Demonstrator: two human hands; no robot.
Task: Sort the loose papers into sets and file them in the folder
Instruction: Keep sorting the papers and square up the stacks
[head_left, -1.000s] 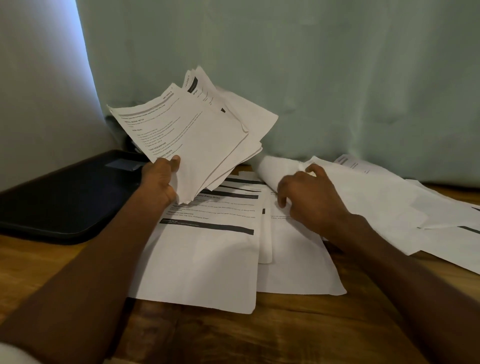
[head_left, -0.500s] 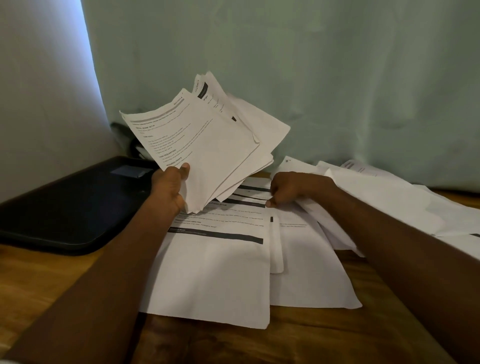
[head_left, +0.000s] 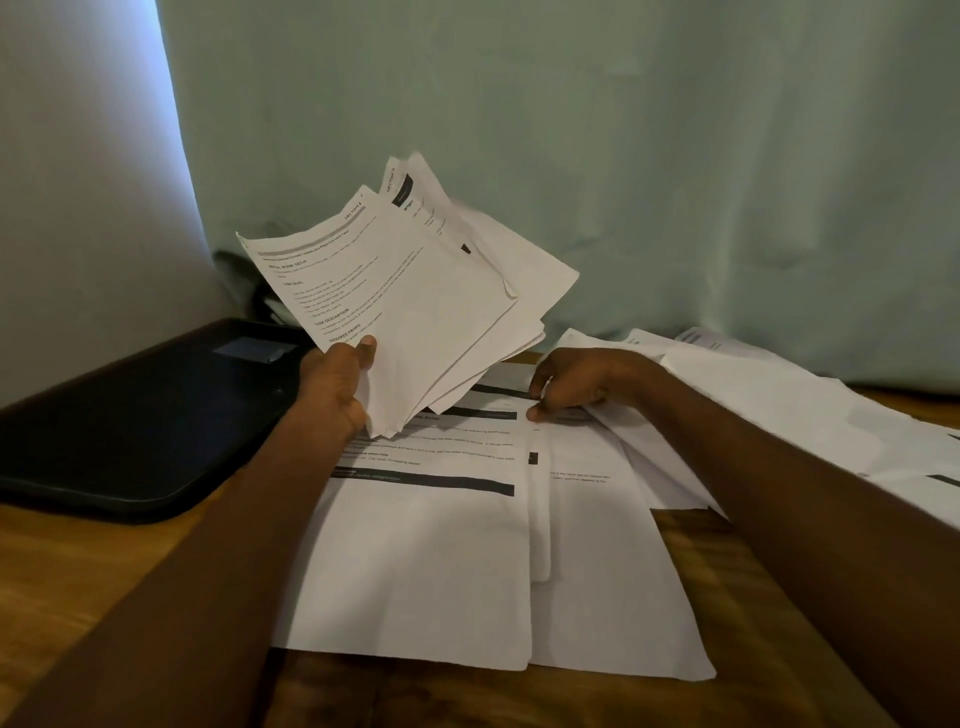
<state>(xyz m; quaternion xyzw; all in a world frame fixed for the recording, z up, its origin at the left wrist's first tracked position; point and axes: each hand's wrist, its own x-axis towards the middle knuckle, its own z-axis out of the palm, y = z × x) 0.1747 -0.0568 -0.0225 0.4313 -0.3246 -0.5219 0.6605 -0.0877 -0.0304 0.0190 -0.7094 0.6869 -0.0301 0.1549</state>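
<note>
Several sheets (head_left: 415, 306) fan upward in the left hand's (head_left: 335, 387) clenched grip; at 3 o'clock, the right hand (head_left: 576, 382) pinches loose papers (head_left: 597, 545) lying on the worktop (head_left: 78, 561).

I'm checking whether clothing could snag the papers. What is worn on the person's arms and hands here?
Both forearms are bare up to the frame's lower edge; no sleeves show in this view. The left hand and right hand carry no gloves, and no rings, watch or bracelet are visible on the parts that show. Nothing loose hangs from either arm.
</note>
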